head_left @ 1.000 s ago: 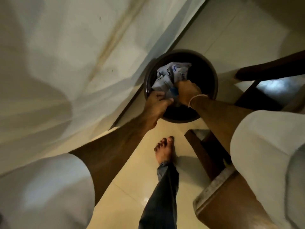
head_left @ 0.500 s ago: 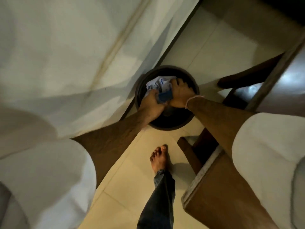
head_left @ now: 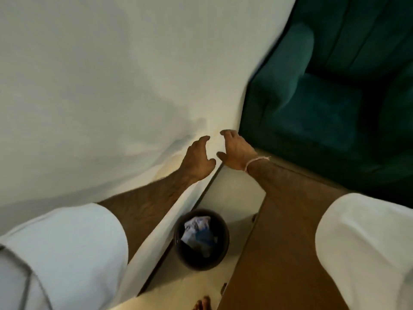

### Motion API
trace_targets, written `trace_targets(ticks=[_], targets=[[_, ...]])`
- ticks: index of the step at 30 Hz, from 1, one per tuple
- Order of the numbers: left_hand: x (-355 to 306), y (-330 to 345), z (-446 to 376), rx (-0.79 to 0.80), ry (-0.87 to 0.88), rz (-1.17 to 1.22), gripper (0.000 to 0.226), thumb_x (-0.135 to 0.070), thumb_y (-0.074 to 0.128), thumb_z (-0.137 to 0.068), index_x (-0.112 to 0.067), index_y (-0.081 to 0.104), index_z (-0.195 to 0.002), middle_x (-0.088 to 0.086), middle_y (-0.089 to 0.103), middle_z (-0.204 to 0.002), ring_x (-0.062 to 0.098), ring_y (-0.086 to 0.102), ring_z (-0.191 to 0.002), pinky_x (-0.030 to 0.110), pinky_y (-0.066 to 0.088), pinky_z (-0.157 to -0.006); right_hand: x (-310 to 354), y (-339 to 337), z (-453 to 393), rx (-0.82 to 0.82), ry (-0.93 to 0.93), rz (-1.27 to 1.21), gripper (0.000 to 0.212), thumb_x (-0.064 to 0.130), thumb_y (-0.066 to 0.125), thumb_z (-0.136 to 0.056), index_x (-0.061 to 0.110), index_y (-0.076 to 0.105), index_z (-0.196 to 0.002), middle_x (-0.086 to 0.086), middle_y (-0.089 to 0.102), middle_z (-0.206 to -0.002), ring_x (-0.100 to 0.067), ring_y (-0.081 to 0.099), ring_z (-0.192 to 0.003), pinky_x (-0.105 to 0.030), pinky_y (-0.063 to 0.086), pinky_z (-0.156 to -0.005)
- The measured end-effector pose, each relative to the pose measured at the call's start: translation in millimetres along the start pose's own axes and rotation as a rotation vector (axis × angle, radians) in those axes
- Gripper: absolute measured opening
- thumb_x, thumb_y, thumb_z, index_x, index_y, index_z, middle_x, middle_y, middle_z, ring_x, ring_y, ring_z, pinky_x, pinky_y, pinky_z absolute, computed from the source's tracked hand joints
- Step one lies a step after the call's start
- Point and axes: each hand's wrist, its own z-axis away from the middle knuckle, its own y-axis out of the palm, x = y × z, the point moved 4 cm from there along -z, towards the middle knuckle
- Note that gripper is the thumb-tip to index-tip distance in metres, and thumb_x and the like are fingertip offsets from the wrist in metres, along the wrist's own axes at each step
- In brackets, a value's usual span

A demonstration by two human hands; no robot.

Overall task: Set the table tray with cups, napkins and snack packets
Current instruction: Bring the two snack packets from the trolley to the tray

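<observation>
While crumpled wrappers (head_left: pixel 196 231) sit in the bin (head_left: pixel 201 262) below, left hand (head_left: pixel 197 156) and right hand (head_left: pixel 237 151) hover spread, empty, ready to fetch tray items

Black bin (head_left: pixel 221 253), teal sofa (head_left: pixel 324 97), white sleeves (head_left: pixel 67 249)

A large white fabric surface (head_left: pixel 107 81) fills the left and far side, softly lit. A dark teal upholstered armchair (head_left: pixel 324 90) sits far right. Pale floor tiles (head_left: pixel 234 198) run between, and a brown wooden tabletop (head_left: pixel 279 253) lies near right.
</observation>
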Motion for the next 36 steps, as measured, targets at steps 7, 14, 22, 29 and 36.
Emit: trace_targets(ticks=[7,14,22,29,36], targets=[[-180,-145,11,-0.213,0.206,-0.062,0.074,-0.018,0.065,-0.087,-0.016,0.029,-0.150,0.007,0.036,-0.155,0.026,0.034,-0.141,0.035,0.030,-0.112,46,-236,44,-0.240,-0.087,0.033,0.071,0.032,0.064,-0.090,0.015,0.027,-0.149,-0.009,0.029,-0.158,-0.033,0.040,-0.138,-0.046,0.039,-0.111],[-325,-249,50,-0.425,0.418,-0.218,0.076,-0.025,0.065,-0.085,-0.020,0.029,-0.151,0.006,0.023,-0.162,0.032,0.029,-0.142,0.045,0.032,-0.112,76,-419,120,-0.456,-0.136,0.180,0.074,0.035,0.062,-0.091,0.018,0.023,-0.151,-0.007,0.013,-0.164,-0.035,0.024,-0.145,-0.051,0.032,-0.115],[-468,-327,118,-0.596,0.555,-0.361,0.085,-0.039,0.064,-0.085,-0.023,0.018,-0.155,0.007,0.006,-0.165,0.034,0.019,-0.145,0.046,0.025,-0.113,98,-573,216,-0.663,-0.179,0.299,0.080,0.039,0.062,-0.090,0.016,0.018,-0.153,-0.009,0.006,-0.165,-0.036,0.019,-0.148,-0.053,0.026,-0.115],[-566,-344,184,-0.658,0.614,-0.397,0.092,-0.049,0.064,-0.082,-0.025,0.013,-0.156,0.008,0.003,-0.166,0.035,0.014,-0.146,0.050,0.023,-0.113,86,-657,314,-0.796,-0.195,0.395,0.082,0.039,0.063,-0.090,0.014,0.017,-0.153,-0.012,0.008,-0.165,-0.038,0.020,-0.147,-0.054,0.026,-0.115],[-620,-321,219,-0.649,0.669,-0.385,0.093,-0.049,0.065,-0.082,-0.025,0.013,-0.156,0.008,0.002,-0.165,0.034,0.013,-0.147,0.050,0.022,-0.113,45,-685,386,-0.832,-0.114,0.430,0.081,0.040,0.062,-0.090,0.014,0.019,-0.153,-0.012,0.008,-0.165,-0.039,0.023,-0.146,-0.055,0.027,-0.114]])
